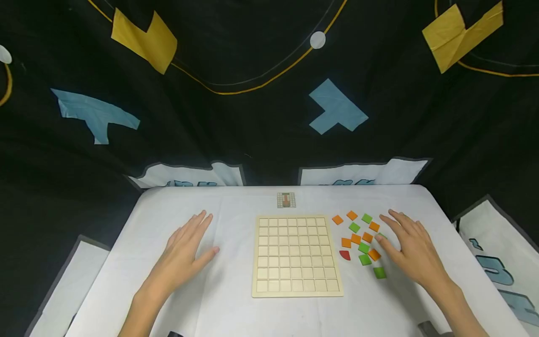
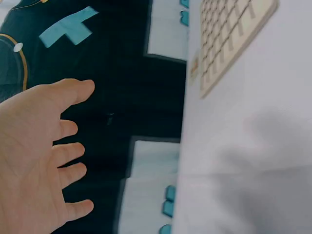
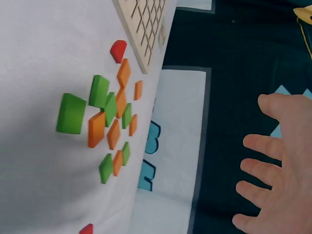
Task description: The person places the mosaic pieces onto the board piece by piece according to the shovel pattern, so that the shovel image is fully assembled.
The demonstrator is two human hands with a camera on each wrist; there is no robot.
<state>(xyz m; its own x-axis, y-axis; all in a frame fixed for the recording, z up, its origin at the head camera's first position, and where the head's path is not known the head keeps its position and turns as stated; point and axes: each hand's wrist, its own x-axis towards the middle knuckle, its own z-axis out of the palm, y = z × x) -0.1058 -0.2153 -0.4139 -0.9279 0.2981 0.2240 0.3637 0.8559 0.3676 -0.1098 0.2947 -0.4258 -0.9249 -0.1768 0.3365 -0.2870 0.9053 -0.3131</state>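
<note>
1. We see the L hand [image 1: 181,252] above the white table [image 1: 231,309], L of the board; fingers extended, thumb apart, palm bare in the L wrist cam.
2. R hand [image 1: 414,250] is likewise spread, fingers loosely bent, palm bare, just R of the tiles; in head cam its thumb tip partly covers a green one.
3. We've got the gridded wooden board [image 1: 297,256] flat, btwn both hands.
4. Orange tiles [image 1: 346,243] & green tiles [image 1: 365,260] lie scattered btwn board & R hand, w/ a rounded red pc [image 1: 345,255] nearby.
5. R wrist cam gives us another red bit [image 3: 87,229], cut off at the bottom edge.
6. Sm. grid-patterned card [image 1: 286,200] sits beyond the board, nr the table's far edge.
</note>
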